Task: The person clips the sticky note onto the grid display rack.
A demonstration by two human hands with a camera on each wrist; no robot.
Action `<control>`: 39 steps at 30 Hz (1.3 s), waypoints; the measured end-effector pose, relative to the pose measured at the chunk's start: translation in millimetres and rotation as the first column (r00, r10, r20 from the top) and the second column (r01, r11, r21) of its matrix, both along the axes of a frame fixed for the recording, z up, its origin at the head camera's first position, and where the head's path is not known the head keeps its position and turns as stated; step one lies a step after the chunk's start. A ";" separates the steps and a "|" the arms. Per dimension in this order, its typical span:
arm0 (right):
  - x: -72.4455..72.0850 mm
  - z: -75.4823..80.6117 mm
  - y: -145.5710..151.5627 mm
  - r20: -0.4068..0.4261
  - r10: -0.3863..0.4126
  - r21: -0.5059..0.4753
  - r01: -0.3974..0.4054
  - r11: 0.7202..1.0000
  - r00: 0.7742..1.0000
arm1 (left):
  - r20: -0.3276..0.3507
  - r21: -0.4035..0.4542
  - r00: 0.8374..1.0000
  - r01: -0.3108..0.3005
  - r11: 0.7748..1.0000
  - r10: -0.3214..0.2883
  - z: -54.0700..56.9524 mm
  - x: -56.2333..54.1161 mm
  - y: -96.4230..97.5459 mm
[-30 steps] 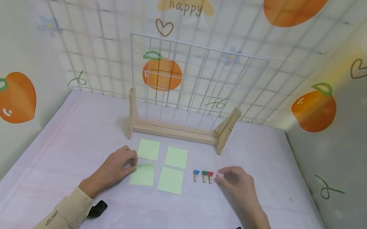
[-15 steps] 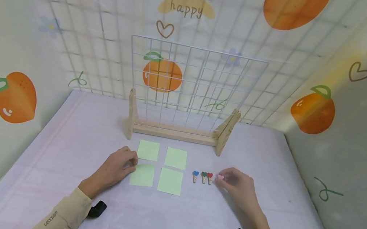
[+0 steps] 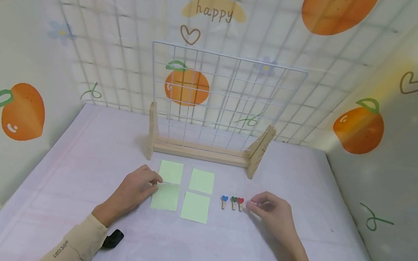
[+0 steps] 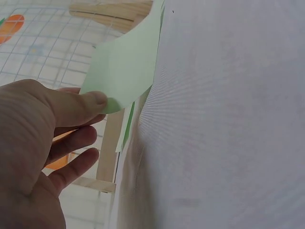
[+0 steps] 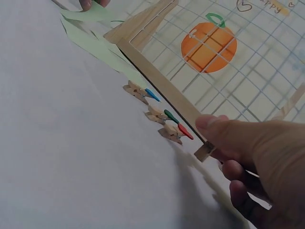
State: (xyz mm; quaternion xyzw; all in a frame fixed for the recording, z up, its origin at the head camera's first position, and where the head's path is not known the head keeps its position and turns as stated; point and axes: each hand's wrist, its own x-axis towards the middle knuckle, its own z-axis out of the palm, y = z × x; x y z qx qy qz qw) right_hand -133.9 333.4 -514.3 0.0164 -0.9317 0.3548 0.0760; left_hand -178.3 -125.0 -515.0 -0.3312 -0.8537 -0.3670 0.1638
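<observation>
In the left wrist view my left hand [image 3: 131, 190] pinches the near corner of a pale green sticky note [image 4: 126, 67] between thumb and fingers. That note is bent up off the white cloth on the hand's side. It is the near-left one of a block of green notes. My right hand [image 3: 274, 211] pinches a small wooden clothespin [image 5: 205, 151] with a pink heart, mostly hidden by the fingertips. Left of that hand lie three more mini clothespins, with a blue heart [image 3: 224, 199], a green heart [image 3: 234, 200] and a red heart [image 3: 240, 201].
Behind the notes stands a white wire grid [image 3: 227, 86] on a wooden base [image 3: 199, 153]. Other green notes, far-left [image 3: 171, 171], far-right [image 3: 202, 181] and near-right [image 3: 195, 207], lie flat. Patterned curtains [image 3: 354, 180] enclose the white table on the visible sides.
My left hand has moved slightly right and away, lifting the near-left note so its far edge meets the note behind. The right hand keeps its place; the pink heart is now more hidden.
</observation>
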 end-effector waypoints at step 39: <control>2.4 31.5 -22.4 -0.193 0.227 -0.075 -0.245 0.966 0.955 | -0.095 0.082 0.995 0.008 0.997 -0.001 0.4 -5.6 6.6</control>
